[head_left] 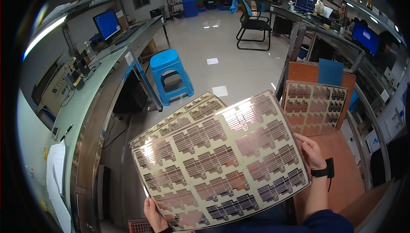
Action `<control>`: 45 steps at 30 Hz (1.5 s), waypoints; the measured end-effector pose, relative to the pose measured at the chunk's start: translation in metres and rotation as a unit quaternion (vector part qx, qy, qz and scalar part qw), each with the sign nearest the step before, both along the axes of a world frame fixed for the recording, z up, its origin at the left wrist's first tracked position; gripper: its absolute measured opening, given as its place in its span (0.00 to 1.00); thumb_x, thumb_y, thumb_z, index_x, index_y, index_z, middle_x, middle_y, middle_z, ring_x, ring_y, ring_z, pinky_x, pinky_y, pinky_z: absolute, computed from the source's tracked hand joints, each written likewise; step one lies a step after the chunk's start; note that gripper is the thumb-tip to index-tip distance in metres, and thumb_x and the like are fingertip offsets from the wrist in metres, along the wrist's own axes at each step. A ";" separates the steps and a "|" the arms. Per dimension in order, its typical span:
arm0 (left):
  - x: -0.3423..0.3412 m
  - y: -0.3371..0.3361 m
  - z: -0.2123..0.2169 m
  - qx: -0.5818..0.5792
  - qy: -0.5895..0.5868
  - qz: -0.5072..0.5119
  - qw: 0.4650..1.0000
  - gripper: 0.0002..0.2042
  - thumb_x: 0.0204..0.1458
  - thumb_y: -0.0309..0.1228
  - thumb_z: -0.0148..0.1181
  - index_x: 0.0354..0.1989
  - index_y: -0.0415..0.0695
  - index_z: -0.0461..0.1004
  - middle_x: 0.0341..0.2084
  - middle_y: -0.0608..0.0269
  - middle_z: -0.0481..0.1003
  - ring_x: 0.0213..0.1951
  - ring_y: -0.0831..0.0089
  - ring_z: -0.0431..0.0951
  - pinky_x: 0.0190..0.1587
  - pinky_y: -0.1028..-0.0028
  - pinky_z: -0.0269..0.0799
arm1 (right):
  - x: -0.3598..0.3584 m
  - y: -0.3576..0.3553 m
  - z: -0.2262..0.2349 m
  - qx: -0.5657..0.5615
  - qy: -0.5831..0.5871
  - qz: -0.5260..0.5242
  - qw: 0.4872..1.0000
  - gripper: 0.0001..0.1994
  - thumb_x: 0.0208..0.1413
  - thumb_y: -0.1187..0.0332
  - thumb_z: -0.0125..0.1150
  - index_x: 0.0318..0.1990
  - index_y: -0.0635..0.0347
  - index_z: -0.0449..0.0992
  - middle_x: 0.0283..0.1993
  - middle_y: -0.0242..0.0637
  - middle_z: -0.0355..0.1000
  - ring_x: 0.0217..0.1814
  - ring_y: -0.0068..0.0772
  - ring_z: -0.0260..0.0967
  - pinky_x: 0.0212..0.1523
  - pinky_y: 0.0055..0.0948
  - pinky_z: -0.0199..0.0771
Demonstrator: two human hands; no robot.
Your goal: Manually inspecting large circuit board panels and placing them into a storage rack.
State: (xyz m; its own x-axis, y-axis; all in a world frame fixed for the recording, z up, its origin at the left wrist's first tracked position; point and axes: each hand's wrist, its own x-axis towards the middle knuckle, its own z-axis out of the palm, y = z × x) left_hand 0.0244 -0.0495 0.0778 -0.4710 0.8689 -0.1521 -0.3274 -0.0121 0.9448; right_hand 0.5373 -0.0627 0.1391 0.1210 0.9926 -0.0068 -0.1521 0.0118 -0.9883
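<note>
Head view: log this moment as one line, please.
left hand: grips top sheet lower-left corner | right hand: grips right edge | more sheets stacked beneath | another sheet leaning on orange board

An electronics workshop: long workbenches point(92, 100) with monitors point(106, 23), test gear, and flexible circuit sheets point(222, 160).

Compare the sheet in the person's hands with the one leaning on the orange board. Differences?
The held sheet is tilted up in both hands, left hand at its bottom corner, right hand at its right edge; the leaning sheet stands against the orange board, untouched. The held sheet catches glare and looks larger, being nearer; the leaning sheet looks dull. Both are thin sheets carrying a grid of dark patterned blocks.
</note>
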 end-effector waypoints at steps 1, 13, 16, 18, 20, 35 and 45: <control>-0.001 -0.002 0.001 0.000 0.000 0.000 1.000 0.11 0.60 0.31 0.45 0.40 0.35 0.69 0.27 0.61 0.75 0.21 0.76 0.74 0.20 0.77 0.72 | 0.000 -0.002 0.000 0.003 0.002 -0.009 1.000 0.24 0.58 0.60 0.54 0.58 0.65 0.63 0.36 0.34 0.74 0.28 0.14 0.67 0.28 0.15 0.68; -0.047 0.003 -0.001 0.359 -0.012 -0.124 0.925 0.09 0.55 0.22 0.48 0.44 0.44 0.67 0.56 0.52 0.63 0.53 0.66 0.68 0.53 0.65 0.68 | -0.025 0.062 0.026 0.342 0.347 0.276 0.829 0.17 0.64 0.66 0.35 0.57 0.58 0.61 0.56 0.37 0.64 0.54 0.30 0.66 0.52 0.27 0.69; -0.063 0.029 0.008 0.135 -0.362 -0.268 0.882 0.10 0.56 0.26 0.45 0.47 0.46 0.65 0.59 0.53 0.58 0.58 0.62 0.62 0.57 0.60 0.66 | -0.050 0.068 0.015 0.290 0.401 0.202 0.845 0.18 0.64 0.65 0.32 0.59 0.57 0.58 0.59 0.38 0.60 0.56 0.33 0.63 0.55 0.30 0.66; -0.034 0.025 -0.024 0.220 -0.156 -0.083 0.959 0.13 0.58 0.30 0.43 0.51 0.48 0.63 0.59 0.57 0.59 0.57 0.63 0.63 0.56 0.60 0.67 | -0.055 0.065 -0.004 0.244 0.410 0.139 0.868 0.19 0.64 0.64 0.30 0.61 0.57 0.55 0.60 0.39 0.58 0.58 0.34 0.61 0.57 0.32 0.64; -0.042 0.040 -0.024 0.055 -0.251 -0.011 0.966 0.27 0.53 0.52 0.45 0.55 0.44 0.66 0.54 0.51 0.65 0.54 0.59 0.67 0.53 0.54 0.67 | -0.051 0.053 -0.011 0.211 0.407 0.106 0.883 0.20 0.65 0.63 0.28 0.62 0.56 0.53 0.62 0.40 0.56 0.60 0.36 0.60 0.60 0.34 0.62; 0.005 -0.012 -0.001 0.183 -0.304 -0.097 0.930 0.24 0.59 0.46 0.41 0.58 0.43 0.60 0.53 0.54 0.65 0.52 0.62 0.68 0.53 0.59 0.65 | -0.040 0.048 -0.107 -0.011 0.038 -0.088 0.995 0.16 0.60 0.68 0.48 0.50 0.71 0.68 0.50 0.44 0.68 0.54 0.30 0.64 0.54 0.27 0.63; 0.100 -0.015 0.006 0.192 -0.322 -0.324 0.868 0.23 0.59 0.35 0.46 0.61 0.40 0.54 0.55 0.54 0.63 0.54 0.62 0.65 0.57 0.62 0.60 | -0.145 0.033 -0.049 -0.014 0.359 0.127 0.925 0.20 0.59 0.71 0.48 0.58 0.60 0.58 0.53 0.37 0.66 0.52 0.33 0.67 0.52 0.37 0.68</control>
